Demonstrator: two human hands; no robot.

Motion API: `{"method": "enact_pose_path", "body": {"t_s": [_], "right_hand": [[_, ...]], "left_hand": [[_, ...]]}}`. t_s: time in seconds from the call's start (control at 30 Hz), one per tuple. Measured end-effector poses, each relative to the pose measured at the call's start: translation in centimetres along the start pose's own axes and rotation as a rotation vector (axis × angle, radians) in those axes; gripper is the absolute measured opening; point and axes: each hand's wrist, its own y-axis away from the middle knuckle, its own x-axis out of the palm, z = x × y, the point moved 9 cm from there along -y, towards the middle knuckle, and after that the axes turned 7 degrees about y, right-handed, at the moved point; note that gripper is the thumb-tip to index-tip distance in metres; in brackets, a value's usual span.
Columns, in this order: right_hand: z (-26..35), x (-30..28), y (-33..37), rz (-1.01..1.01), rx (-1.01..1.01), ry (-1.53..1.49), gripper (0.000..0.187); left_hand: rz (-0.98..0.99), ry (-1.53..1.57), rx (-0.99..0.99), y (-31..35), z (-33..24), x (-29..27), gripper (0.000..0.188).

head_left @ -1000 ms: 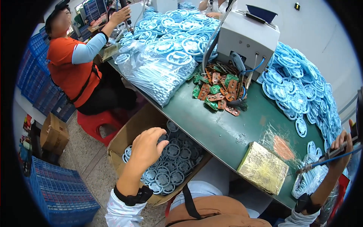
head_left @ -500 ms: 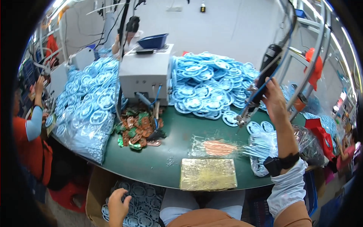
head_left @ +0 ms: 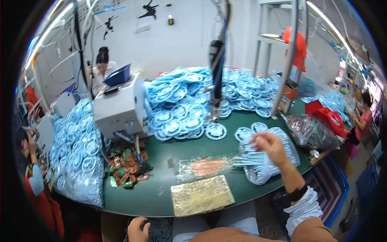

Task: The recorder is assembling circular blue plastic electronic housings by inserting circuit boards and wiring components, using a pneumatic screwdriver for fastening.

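My right hand [head_left: 271, 148] hovers over a clear plastic bag of thin light-blue rods [head_left: 278, 159], its fingers loosely bent, with nothing visible in them. Left of it hangs a black powered screwdriver [head_left: 216, 68] from an overhead arm, apart from my hand. Below the table's front edge is my left hand [head_left: 138, 230], thumb and fingers apart, beside light-blue ring-shaped parts [head_left: 159, 229] in a box. A gold-wrapped block [head_left: 202, 196] lies at the front edge. Behind it, a flat patch of thin copper-coloured pieces [head_left: 209, 166] rests on clear plastic.
Light-blue ring parts [head_left: 177, 105] are heaped across the back of the green table [head_left: 161, 193]. A grey machine [head_left: 121, 107] stands left, by a pile of brown and green pieces [head_left: 125, 167]. Metal posts [head_left: 288, 60] rise at right near a red bag [head_left: 326, 119]. Other people sit around.
My right hand has let go of the screwdriver and come down over the bag of rods. The screwdriver now hangs upright. The view has turned to the right.
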Motion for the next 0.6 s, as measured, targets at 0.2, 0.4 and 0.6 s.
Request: {"method": "enact_pose_path", "body": {"t_s": [0.2,0.4,0.6], "right_hand": [[-6.6,2.3,7.4,0.012,0.017,0.386,0.015],[-5.4,3.3,9.6,-0.095,-0.283,0.722,0.011],[-3.5,1.8,8.3,0.026,-0.196,0.575,0.011]], "left_hand": [[-0.037,0.003,0.054,-2.5,-3.2,0.6,0.015],[-0.056,0.045,0.213,-4.9,-8.1,2.4,0.013],[0.056,0.118,0.224,-5.1,-10.0,6.4,0.014]]}}
